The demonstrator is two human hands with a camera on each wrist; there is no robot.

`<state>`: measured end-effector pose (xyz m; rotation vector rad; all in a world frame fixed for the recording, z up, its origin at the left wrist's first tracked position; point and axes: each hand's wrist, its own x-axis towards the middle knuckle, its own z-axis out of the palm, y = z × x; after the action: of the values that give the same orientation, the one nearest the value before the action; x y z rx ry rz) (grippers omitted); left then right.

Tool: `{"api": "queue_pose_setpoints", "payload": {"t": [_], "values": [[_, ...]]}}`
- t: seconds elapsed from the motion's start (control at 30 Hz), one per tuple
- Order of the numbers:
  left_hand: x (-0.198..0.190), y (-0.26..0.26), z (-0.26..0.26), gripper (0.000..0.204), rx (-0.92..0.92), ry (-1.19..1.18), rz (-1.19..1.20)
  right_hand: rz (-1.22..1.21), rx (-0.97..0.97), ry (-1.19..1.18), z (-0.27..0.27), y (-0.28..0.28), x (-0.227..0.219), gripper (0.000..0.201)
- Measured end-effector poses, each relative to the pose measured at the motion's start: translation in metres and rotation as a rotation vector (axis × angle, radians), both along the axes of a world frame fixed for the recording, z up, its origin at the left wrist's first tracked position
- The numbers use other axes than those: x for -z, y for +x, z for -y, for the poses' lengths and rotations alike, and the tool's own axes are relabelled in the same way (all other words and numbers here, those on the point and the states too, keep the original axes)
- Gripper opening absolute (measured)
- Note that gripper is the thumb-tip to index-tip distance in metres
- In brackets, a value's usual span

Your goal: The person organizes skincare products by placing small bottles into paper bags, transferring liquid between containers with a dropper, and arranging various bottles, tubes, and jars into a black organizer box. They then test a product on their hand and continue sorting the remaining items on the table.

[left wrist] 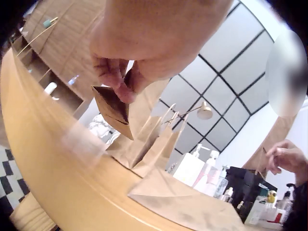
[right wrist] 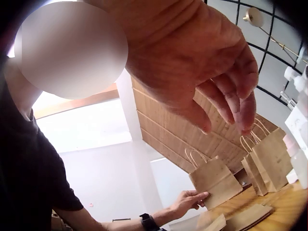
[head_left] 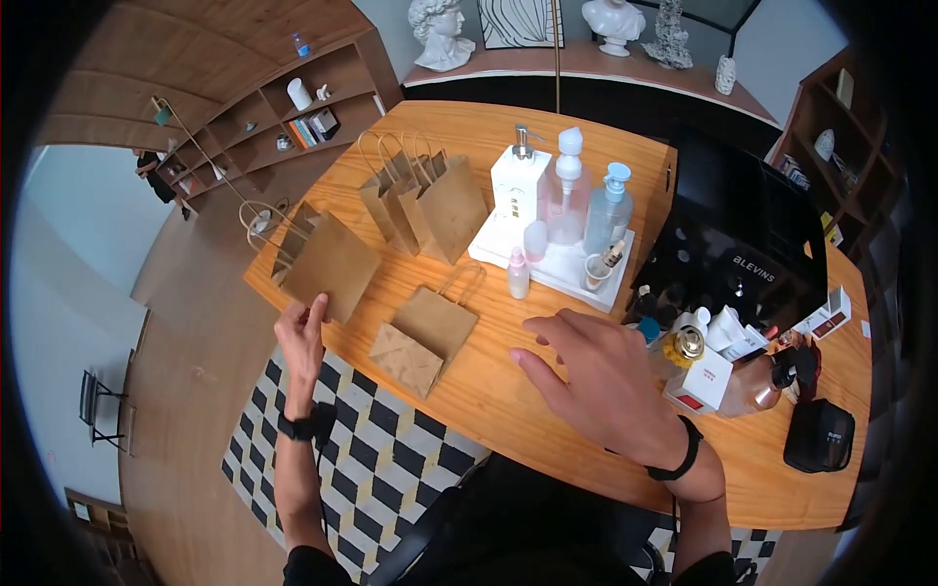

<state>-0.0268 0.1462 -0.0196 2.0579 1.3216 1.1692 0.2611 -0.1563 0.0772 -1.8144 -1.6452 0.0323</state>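
Note:
My left hand (head_left: 301, 339) pinches the lower edge of a brown paper bag (head_left: 337, 262) between thumb and fingers, at the table's left end. That bag's twisted handles point away from me; the left wrist view shows the pinched paper (left wrist: 111, 108) close up. A second paper bag (head_left: 437, 327) lies flat in front of me, its bottom folded over. Behind it stand two more bags (head_left: 451, 210) with handles up. My right hand (head_left: 611, 381) hovers over the table right of the flat bag, fingers loosely bent and holding nothing, as the right wrist view (right wrist: 192, 72) also shows.
A white tray (head_left: 576, 278) holds pump bottles and a small cup; a small pink bottle (head_left: 518, 273) stands by its front corner. At right are a black box (head_left: 743, 234), several cosmetics, a white carton (head_left: 700, 381) and a black pouch (head_left: 819, 436). The table's front edge (head_left: 547, 467) is near me.

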Motion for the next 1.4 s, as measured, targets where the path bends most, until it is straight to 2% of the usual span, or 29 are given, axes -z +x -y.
{"api": "queue_pose_setpoints", "payload": {"t": [0.07,0.1,0.13,0.17,0.2,0.27,0.3,0.33,0.37,0.4,0.47,0.5,0.57,0.6,0.67,0.73,0.77,0.83,0.87,1.0,1.07,1.1,1.2,1.27,1.4], "values": [[-0.013,-0.005,0.036,0.035,0.011,0.044,-0.002,-0.053,-0.044,0.124,0.002,-0.002,-0.004,0.023],[-0.017,-0.005,0.056,0.034,0.081,0.117,-0.051,-0.051,-0.045,0.119,0.001,-0.003,-0.005,0.023],[-0.022,-0.004,0.075,0.032,0.152,0.189,-0.097,-0.064,-0.109,0.247,0.0,-0.005,-0.007,0.02],[-0.03,-0.005,0.096,0.028,0.182,0.068,-0.205,-0.077,-0.172,0.374,-0.001,-0.006,-0.008,0.019],[-0.029,-0.001,0.114,0.025,0.25,0.113,-0.207,-0.074,-0.169,0.364,-0.001,-0.007,-0.01,0.019],[-0.027,0.006,0.143,0.013,0.404,0.161,-0.233,-0.109,-0.32,0.413,0.001,-0.007,-0.012,0.025],[-0.025,0.009,0.153,0.008,0.488,0.168,-0.258,-0.105,-0.307,0.405,0.002,-0.007,-0.011,0.025],[-0.019,0.014,0.159,0.016,0.559,0.174,-0.206,-0.127,-0.364,0.371,0.002,-0.006,-0.009,0.027],[-0.024,0.019,0.168,0.011,0.6,0.178,-0.213,-0.15,-0.421,0.337,0.004,-0.006,-0.008,0.029],[-0.018,0.02,0.17,0.014,0.632,0.202,-0.222,-0.148,-0.415,0.331,0.006,-0.005,-0.007,0.029],[-0.01,0.022,0.173,0.018,0.658,0.227,-0.228,-0.172,-0.589,0.043,0.009,-0.002,-0.005,0.034],[-0.009,0.025,0.176,0.021,0.672,0.233,-0.216,-0.17,-0.589,0.04,0.01,-0.001,-0.002,0.034],[-0.006,0.025,0.177,0.024,0.687,0.235,-0.208,-0.071,-0.656,-0.219,0.012,0.001,0.008,0.032],[-0.005,0.02,0.177,0.029,0.69,0.261,-0.254,-0.076,-0.655,-0.22,0.015,0.001,0.01,0.032],[0.0,0.018,0.176,0.034,0.699,0.284,-0.303,0.045,-0.536,-0.388,0.021,0.003,0.011,0.034],[-0.001,0.024,0.178,0.053,0.667,0.204,-0.248,0.045,-0.561,-0.401,0.023,0.005,0.008,0.037],[-0.006,0.029,0.178,0.053,0.669,0.203,-0.25,0.051,-0.59,-0.412,0.024,0.006,0.007,0.039],[-0.018,0.044,0.178,0.069,0.78,0.185,-0.269,0.076,-0.659,-0.33,0.029,0.014,0.027,0.035],[-0.011,0.05,0.179,0.079,0.86,0.055,-0.137,0.103,-0.729,-0.247,0.031,0.015,0.039,0.032],[-0.008,0.055,0.181,0.076,0.913,-0.012,-0.146,0.083,-0.607,-0.219,0.025,-0.004,0.07,0.043],[-0.011,0.055,0.185,0.076,0.901,0.039,-0.178,0.329,-0.555,-0.013,0.024,-0.01,0.085,0.05],[-0.01,0.056,0.185,0.076,0.899,0.038,-0.18,0.328,-0.557,-0.011,0.023,-0.012,0.089,0.05],[-0.007,0.057,0.183,0.076,0.881,0.143,-0.176,0.24,-0.591,0.003,0.019,-0.015,0.089,0.051],[-0.007,0.055,0.182,0.076,0.895,0.155,-0.173,-0.074,-0.617,-0.09,0.015,-0.015,0.082,0.052],[-0.006,0.053,0.18,0.075,0.884,0.162,-0.176,-0.02,-0.66,-0.084,0.017,-0.014,0.068,0.048]]}}
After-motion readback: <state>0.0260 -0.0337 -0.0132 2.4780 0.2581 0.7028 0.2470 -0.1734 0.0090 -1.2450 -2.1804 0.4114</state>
